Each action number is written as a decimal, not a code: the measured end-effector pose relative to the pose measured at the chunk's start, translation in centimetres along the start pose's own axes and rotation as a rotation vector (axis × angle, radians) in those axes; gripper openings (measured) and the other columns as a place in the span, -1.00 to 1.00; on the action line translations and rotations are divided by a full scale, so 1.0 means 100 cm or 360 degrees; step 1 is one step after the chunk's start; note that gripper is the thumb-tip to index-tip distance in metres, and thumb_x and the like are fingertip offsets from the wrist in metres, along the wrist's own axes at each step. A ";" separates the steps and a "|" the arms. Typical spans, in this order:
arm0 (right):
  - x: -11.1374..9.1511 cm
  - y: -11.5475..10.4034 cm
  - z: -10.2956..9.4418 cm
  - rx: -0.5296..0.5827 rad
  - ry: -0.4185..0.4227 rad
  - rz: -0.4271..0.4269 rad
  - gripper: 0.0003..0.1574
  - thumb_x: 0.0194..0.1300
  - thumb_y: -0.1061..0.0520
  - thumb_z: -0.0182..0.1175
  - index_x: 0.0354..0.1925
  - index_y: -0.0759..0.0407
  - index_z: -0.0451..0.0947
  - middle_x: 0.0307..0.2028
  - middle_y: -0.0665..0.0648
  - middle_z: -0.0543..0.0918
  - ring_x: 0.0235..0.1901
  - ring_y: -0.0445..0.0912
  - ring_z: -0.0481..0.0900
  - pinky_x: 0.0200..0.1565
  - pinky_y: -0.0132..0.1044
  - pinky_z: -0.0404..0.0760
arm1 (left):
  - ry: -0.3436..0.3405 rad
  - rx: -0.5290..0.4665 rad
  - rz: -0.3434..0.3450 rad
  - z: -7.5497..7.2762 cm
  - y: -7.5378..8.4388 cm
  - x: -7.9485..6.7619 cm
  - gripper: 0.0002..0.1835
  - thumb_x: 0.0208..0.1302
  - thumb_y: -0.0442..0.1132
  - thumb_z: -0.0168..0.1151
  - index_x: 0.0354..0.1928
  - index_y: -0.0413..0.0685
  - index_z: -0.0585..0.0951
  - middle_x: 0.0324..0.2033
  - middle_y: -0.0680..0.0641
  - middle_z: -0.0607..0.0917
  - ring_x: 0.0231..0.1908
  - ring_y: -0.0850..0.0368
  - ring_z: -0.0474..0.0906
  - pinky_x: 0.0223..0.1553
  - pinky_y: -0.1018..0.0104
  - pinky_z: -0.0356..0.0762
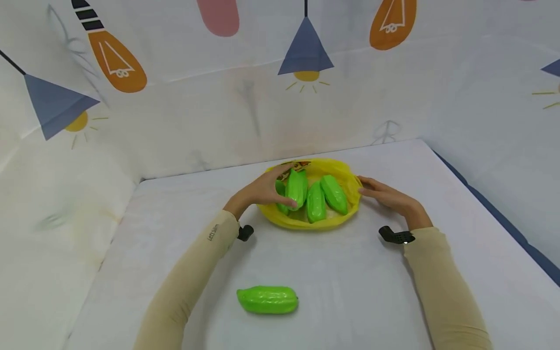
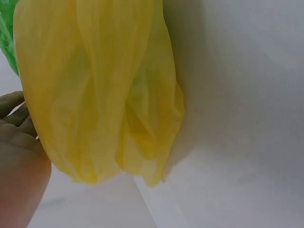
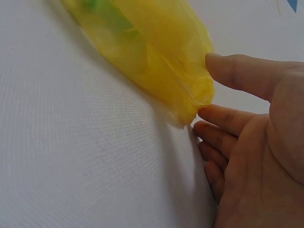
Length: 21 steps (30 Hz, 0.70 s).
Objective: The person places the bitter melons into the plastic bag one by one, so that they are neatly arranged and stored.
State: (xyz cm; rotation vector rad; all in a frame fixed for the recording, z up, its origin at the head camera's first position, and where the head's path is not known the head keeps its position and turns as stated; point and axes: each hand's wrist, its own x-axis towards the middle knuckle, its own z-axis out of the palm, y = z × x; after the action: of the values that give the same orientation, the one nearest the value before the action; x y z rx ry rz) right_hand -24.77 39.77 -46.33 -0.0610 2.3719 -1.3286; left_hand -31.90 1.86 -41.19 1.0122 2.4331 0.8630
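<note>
A yellow plastic bag (image 1: 280, 222) lies with its mouth spread wide and several glossy green bitter melons (image 1: 316, 201) inside. Reaching over its left rim, my left hand (image 1: 264, 188) holds one bitter melon (image 1: 296, 187) between thumb and fingers. In the left wrist view the bag (image 2: 95, 95) hides much of that hand, and a piece of green (image 2: 6, 35) shows past the bag's edge. With thumb and fingers fairly straight, my right hand (image 3: 266, 123) touches the bag's right side (image 3: 156, 57). One more bitter melon (image 1: 268, 300) lies on the table nearer to me.
The white-covered table (image 1: 341, 291) meets a cloth wall (image 1: 197, 126) printed with lamps and bulbs, just behind the bag. A dark blue strip (image 1: 503, 218) runs along the table's right edge. Black wrist cameras (image 1: 395, 236) sit on both wrists.
</note>
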 end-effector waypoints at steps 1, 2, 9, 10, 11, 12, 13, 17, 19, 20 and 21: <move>0.001 0.000 0.000 -0.0002 0.0000 -0.0002 0.06 0.41 -0.32 0.04 0.57 0.05 -0.19 0.57 0.21 -0.20 0.53 0.23 -0.32 0.43 0.33 -0.26 | -0.0002 0.0004 -0.0021 -0.001 -0.002 0.000 0.34 -0.19 0.40 0.48 0.57 0.17 -0.06 0.55 0.01 -0.02 0.53 -0.05 -0.06 0.45 -0.16 0.05; 0.001 0.000 0.000 -0.0006 0.0000 -0.0008 0.06 0.41 -0.33 0.04 0.57 0.06 -0.19 0.57 0.21 -0.19 0.53 0.24 -0.32 0.43 0.33 -0.25 | -0.0003 0.0002 -0.0036 -0.002 -0.004 -0.001 0.33 -0.19 0.41 0.47 0.57 0.18 -0.05 0.55 0.00 -0.03 0.53 -0.06 -0.08 0.45 -0.17 0.04; 0.001 0.000 0.001 0.0004 -0.0002 -0.0009 0.05 0.41 -0.31 0.05 0.57 0.06 -0.20 0.57 0.21 -0.18 0.53 0.24 -0.31 0.43 0.33 -0.23 | -0.0027 0.0013 -0.0120 -0.010 -0.009 -0.008 0.23 -0.11 0.35 0.46 0.55 0.19 0.02 0.54 -0.05 0.01 0.50 -0.09 -0.01 0.43 -0.20 0.09; 0.001 0.000 0.001 0.0006 -0.0003 -0.0011 0.05 0.42 -0.30 0.05 0.57 0.07 -0.20 0.57 0.21 -0.18 0.53 0.24 -0.31 0.43 0.33 -0.23 | -0.0029 0.0022 -0.0123 -0.013 -0.007 -0.009 0.22 -0.09 0.32 0.47 0.55 0.14 0.03 0.53 -0.05 0.03 0.50 -0.09 0.01 0.44 -0.18 0.09; 0.001 0.000 0.001 0.0004 0.0000 -0.0008 0.05 0.42 -0.30 0.05 0.57 0.06 -0.20 0.57 0.21 -0.18 0.53 0.23 -0.30 0.43 0.32 -0.23 | -0.0031 0.0031 -0.0125 -0.015 -0.006 -0.011 0.21 -0.08 0.30 0.48 0.55 0.11 0.04 0.53 -0.05 0.05 0.50 -0.08 0.02 0.44 -0.17 0.10; 0.001 0.000 0.001 -0.0001 0.0002 -0.0004 0.05 0.42 -0.30 0.05 0.57 0.07 -0.20 0.57 0.21 -0.18 0.53 0.24 -0.30 0.43 0.33 -0.23 | -0.0032 0.0045 -0.0128 -0.018 -0.005 -0.012 0.21 -0.08 0.28 0.49 0.55 0.08 0.04 0.53 -0.05 0.06 0.50 -0.07 0.00 0.45 -0.15 0.08; 0.001 -0.001 0.001 -0.0004 0.0004 0.0001 0.04 0.42 -0.30 0.05 0.57 0.06 -0.20 0.57 0.21 -0.18 0.53 0.23 -0.30 0.43 0.33 -0.22 | -0.0030 0.0051 -0.0138 -0.021 -0.004 -0.014 0.22 -0.08 0.26 0.50 0.55 0.05 0.04 0.53 -0.05 0.05 0.51 -0.07 -0.03 0.46 -0.15 0.05; 0.000 -0.005 0.002 -0.0025 0.0007 0.0013 0.05 0.42 -0.31 0.04 0.57 0.06 -0.21 0.56 0.22 -0.18 0.53 0.25 -0.29 0.42 0.34 -0.21 | -0.0038 0.0092 -0.0163 -0.030 -0.005 -0.020 0.23 -0.08 0.22 0.51 0.55 -0.01 0.02 0.53 -0.05 0.05 0.50 -0.11 0.00 0.46 -0.14 0.06; -0.001 -0.006 0.001 -0.0032 0.0009 0.0011 0.05 0.42 -0.31 0.04 0.57 0.06 -0.21 0.56 0.22 -0.18 0.53 0.26 -0.29 0.42 0.35 -0.21 | -0.0050 0.0101 -0.0161 -0.032 -0.005 -0.021 0.23 -0.07 0.20 0.51 0.55 -0.02 0.02 0.53 -0.07 0.05 0.49 -0.11 0.03 0.46 -0.14 0.07; -0.001 -0.006 0.000 -0.0034 0.0009 0.0015 0.05 0.42 -0.30 0.04 0.57 0.06 -0.20 0.56 0.22 -0.18 0.53 0.26 -0.29 0.42 0.35 -0.21 | -0.0059 0.0109 -0.0154 -0.032 -0.004 -0.020 0.22 -0.06 0.19 0.51 0.54 -0.03 0.01 0.53 -0.07 0.06 0.48 -0.11 0.06 0.45 -0.12 0.09; -0.002 -0.006 -0.001 -0.0036 0.0008 0.0016 0.05 0.42 -0.30 0.04 0.57 0.06 -0.21 0.56 0.22 -0.18 0.52 0.26 -0.29 0.42 0.35 -0.21 | -0.0065 0.0116 -0.0143 -0.031 -0.004 -0.019 0.22 -0.05 0.19 0.51 0.55 -0.03 0.01 0.53 -0.08 0.06 0.48 -0.09 0.05 0.46 -0.11 0.08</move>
State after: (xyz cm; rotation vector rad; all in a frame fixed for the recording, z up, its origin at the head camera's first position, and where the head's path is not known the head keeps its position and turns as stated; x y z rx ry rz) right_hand -24.72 39.54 -45.75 -0.0519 2.3884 -1.2989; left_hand -32.49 -0.97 -38.93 0.9288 2.4703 0.7221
